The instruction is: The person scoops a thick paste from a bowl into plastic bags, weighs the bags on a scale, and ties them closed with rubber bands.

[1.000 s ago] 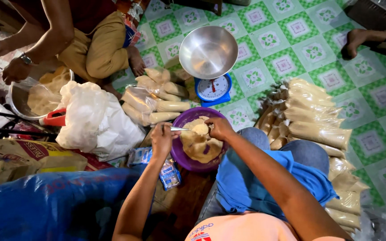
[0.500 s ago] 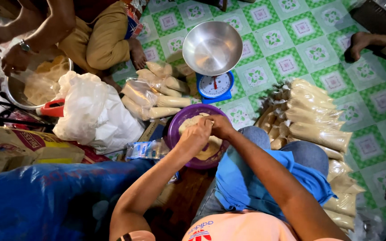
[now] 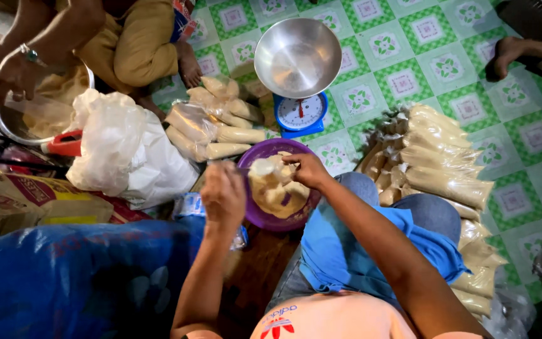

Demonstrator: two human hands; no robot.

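The right hand is reaching over the rim of the purple bowl, its fingers curling loosely onto the pale, doughy lumps piled inside; whether they are actually gripping a lump is hard to tell from above. The left hand is hovering just beside the bowl's left edge, blurred, with its fingers closing into a loose fist, and what it is holding, if anything, cannot be made out. The bowl is sitting on the floor in front of the person's knees, which a blue cloth is covering. Just beyond the bowl a blue kitchen scale is carrying an empty steel pan. Filled clear bags of pale paste are lying stacked to the right on the green patterned floor, and a smaller heap of bags is lying to the left, beside a crumpled white plastic sack. At the upper left another person's hand is working over a metal basin
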